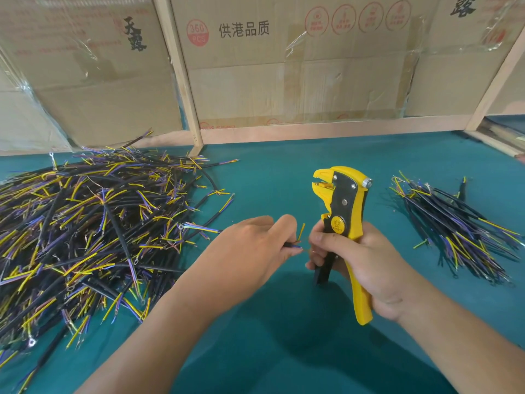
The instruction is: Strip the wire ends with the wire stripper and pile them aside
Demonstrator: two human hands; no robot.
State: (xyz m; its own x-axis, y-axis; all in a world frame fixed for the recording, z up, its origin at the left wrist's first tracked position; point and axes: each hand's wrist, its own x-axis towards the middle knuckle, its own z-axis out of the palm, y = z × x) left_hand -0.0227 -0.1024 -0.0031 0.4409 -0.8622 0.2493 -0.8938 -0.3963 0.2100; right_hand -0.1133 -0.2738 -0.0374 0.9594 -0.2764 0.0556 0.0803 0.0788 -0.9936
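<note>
The right hand [366, 263] grips the yellow stripper [345, 223] upright over the desk [284, 177], and the left hand [252, 248] pinches a wire [295, 243] beside it, between two wire piles.

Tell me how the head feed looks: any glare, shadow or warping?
Head view: wide-angle bending bows the wooden frame; glare on the plastic film over the cardboard; a soft shadow on the green table beneath the hands; wire stripper sharp.

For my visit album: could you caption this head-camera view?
Left hand pinches a wire beside the stripper gripped in the right hand, piles either side.
</note>
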